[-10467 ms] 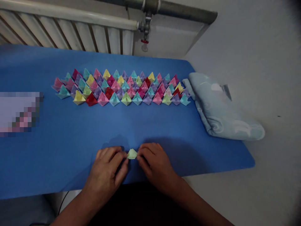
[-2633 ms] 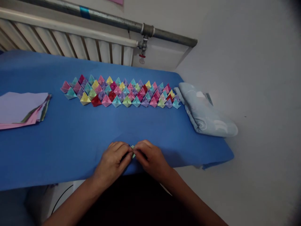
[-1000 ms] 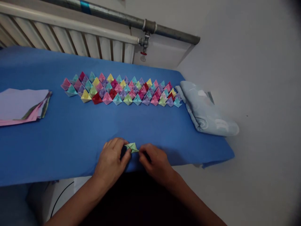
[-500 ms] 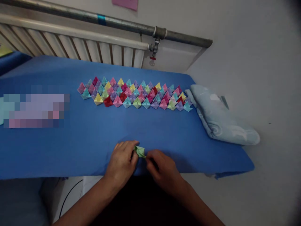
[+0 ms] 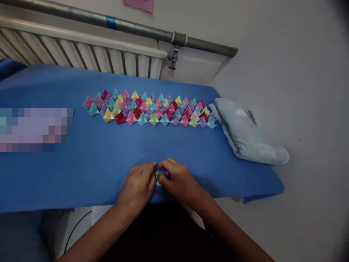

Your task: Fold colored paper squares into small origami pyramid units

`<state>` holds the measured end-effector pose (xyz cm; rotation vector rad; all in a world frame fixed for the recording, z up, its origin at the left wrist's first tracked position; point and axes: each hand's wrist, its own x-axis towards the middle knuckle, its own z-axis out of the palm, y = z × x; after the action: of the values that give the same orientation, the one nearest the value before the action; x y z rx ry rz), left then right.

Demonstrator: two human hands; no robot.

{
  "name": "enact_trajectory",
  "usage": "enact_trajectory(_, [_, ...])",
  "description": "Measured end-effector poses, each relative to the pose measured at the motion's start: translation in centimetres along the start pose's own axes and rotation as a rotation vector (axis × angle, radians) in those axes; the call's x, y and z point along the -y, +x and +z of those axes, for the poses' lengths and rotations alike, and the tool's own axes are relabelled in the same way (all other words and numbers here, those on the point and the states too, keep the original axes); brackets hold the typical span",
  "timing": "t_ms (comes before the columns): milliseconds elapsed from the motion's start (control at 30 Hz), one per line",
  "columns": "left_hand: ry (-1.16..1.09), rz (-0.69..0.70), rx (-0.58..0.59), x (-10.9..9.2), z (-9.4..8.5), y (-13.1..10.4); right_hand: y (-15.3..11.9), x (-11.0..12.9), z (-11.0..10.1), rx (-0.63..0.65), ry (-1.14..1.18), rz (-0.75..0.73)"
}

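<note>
A small light green folded paper piece [image 5: 158,179] is between my two hands, just above the near edge of the blue-covered surface [image 5: 92,163]. My left hand [image 5: 138,185] pinches its left side. From the right, my right hand [image 5: 178,180] closes thumb and fingers on it, and the fingers of both hands hide much of the paper. Farther back lie several rows of folded paper boats [image 5: 154,119] in pink, red, yellow, green, blue and purple, packed close together.
A folded light blue patterned cloth [image 5: 248,134] lies at the right end of the surface. A pixelated area covers something at the left. Behind stand a white radiator [image 5: 117,62] and a metal pipe [image 5: 141,31] with a red-handled valve [image 5: 172,67].
My right hand has moved up and left, from the paper's lower right tip onto its body. Less of the green paper shows now. The view has shifted slightly.
</note>
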<state>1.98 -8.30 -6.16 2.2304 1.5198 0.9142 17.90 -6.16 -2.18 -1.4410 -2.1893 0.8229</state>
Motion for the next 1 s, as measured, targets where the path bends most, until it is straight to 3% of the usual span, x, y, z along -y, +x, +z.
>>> enact_trajectory(567, [-0.063, 0.005, 0.055, 0.1, -0.4, 0.4, 1.0, -0.7, 0.9, -0.048, -0.25, -0.061])
enact_trajectory(667, [-0.049, -0.01, 0.054, -0.1, -0.4, 0.4, 1.3, -0.8, 0.7, -0.049, -0.185, -0.039])
enact_trajectory(833, [-0.082, -0.056, 0.083, -0.5, -0.8, 0.5, -0.2, -1.1, -0.4, -0.083, 0.156, 0.023])
enact_trajectory(900, [-0.112, -0.052, 0.071, -0.6, -1.0, 0.6, -1.5, -0.9, -0.7, -0.132, 0.19, 0.036])
enact_trajectory(1000, [-0.139, 0.003, 0.037, -0.4, -1.1, 1.0, -3.3, -0.7, -0.5, -0.056, 0.137, -0.044])
